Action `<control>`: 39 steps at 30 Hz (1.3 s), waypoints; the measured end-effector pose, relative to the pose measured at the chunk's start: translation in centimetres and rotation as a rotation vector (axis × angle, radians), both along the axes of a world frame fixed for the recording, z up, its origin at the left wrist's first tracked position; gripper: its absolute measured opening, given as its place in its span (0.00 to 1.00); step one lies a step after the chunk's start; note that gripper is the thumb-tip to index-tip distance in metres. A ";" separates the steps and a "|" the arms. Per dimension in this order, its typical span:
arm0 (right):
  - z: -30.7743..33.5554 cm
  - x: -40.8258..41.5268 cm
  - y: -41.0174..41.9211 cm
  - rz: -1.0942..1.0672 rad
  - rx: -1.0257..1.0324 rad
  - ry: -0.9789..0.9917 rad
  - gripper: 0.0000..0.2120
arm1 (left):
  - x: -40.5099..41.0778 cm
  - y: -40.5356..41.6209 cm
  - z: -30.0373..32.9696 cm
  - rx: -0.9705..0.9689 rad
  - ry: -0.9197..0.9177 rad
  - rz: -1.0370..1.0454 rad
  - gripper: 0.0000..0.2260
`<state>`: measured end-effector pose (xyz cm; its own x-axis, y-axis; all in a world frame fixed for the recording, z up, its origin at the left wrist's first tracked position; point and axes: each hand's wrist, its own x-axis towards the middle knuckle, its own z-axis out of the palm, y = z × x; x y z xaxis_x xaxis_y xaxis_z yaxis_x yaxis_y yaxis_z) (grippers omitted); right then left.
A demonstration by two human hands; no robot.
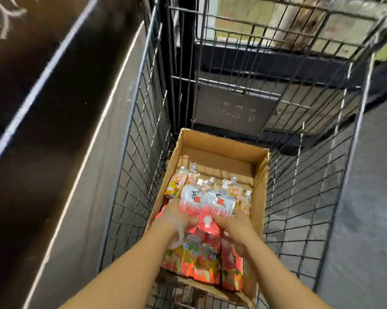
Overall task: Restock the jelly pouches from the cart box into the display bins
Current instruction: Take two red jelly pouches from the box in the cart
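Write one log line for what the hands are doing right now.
stage: picking | left hand: on jelly pouches | right hand: on jelly pouches | place: cardboard box in wire cart | grip: unclear, blurred

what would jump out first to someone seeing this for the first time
Probably the bright red and orange jelly pouches heaped in the open cardboard box, low in the middle. Both hands reach in: the left hand and right hand are on white-topped pouches. The wire cart frames it all.
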<state>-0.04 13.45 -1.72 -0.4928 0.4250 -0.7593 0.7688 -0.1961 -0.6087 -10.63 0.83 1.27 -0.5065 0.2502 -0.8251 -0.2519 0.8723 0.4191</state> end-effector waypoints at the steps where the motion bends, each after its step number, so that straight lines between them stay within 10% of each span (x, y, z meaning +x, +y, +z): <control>1: 0.7 0.1 0.4 0.014 -0.006 -0.013 0.22 | 0.1 -0.4 0.9 0.067 -0.038 0.078 0.22; 11: 14.4 0.5 1.9 0.120 -0.118 0.281 0.16 | 3.5 -2.8 14.8 0.502 -0.056 0.619 0.15; 39: 33.4 32.0 -28.1 1.303 -0.481 0.523 0.17 | 55.8 -28.1 31.5 0.629 0.658 1.597 0.15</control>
